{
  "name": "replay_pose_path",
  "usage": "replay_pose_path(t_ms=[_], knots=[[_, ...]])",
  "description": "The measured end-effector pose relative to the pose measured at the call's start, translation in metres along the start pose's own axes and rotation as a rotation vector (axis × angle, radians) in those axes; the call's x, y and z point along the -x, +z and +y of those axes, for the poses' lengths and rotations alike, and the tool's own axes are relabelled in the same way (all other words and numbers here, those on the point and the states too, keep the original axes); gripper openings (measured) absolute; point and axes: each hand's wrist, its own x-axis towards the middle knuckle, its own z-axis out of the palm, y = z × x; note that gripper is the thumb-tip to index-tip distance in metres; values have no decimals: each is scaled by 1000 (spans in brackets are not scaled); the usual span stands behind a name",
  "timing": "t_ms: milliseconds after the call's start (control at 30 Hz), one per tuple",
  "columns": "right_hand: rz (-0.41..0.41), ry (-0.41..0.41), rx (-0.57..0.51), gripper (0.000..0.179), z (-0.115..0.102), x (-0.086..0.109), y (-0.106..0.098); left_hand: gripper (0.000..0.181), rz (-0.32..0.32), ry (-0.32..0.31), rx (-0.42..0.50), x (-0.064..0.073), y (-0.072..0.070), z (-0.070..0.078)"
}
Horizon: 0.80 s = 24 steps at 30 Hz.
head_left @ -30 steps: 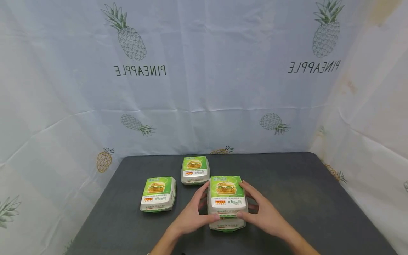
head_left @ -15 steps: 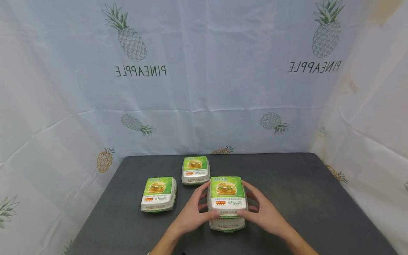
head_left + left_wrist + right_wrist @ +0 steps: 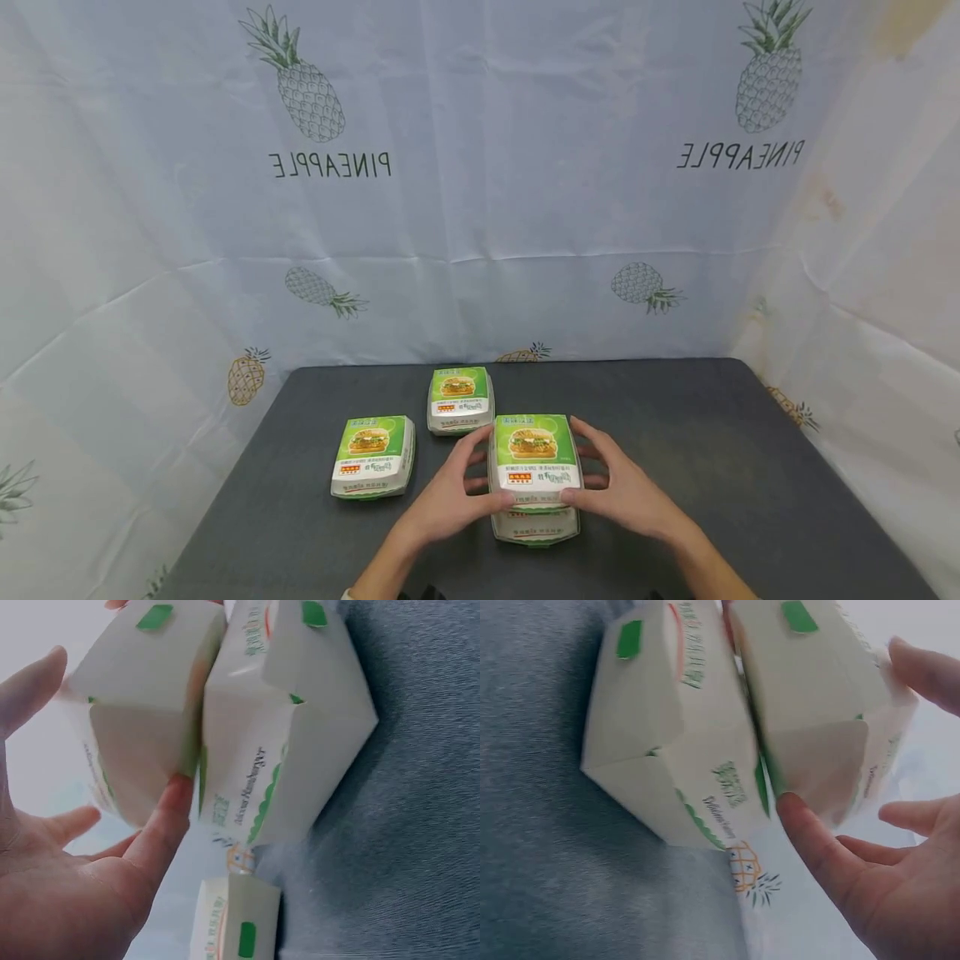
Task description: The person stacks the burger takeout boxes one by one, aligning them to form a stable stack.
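Note:
In the head view, a green-and-white paper burger box (image 3: 535,454) sits squarely over a second burger box (image 3: 535,527) on the dark table. My left hand (image 3: 450,496) is at the upper box's left side, its thumb near the front edge. Across from it, my right hand (image 3: 626,493) flanks the right side, index finger raised slightly off the box. Both wrist views show fairly straight fingers, with one fingertip (image 3: 178,791) at the upper box's lower edge. A thin dark line parts the boxes in the right wrist view; whether they touch there I cannot tell.
Two more burger boxes stand on the table (image 3: 675,467), one to the left (image 3: 372,458) and one farther back (image 3: 461,402). A white pineapple-print cloth (image 3: 480,208) hangs behind and along both sides.
Both hands have risen slightly. My right index finger and thumb have shifted a little outward from the upper box. The boxes stay nearly in place.

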Motion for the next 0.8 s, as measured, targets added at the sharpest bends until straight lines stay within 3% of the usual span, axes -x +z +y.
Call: replay_pose_path(t_ms=[367, 800], knots=[[-111, 55, -53, 103, -4, -4, -6, 92, -58, -31, 22, -4, -9, 6], [-124, 20, -51, 103, -4, -5, -5, 92, -47, -39, 0, -5, -6, 10]])
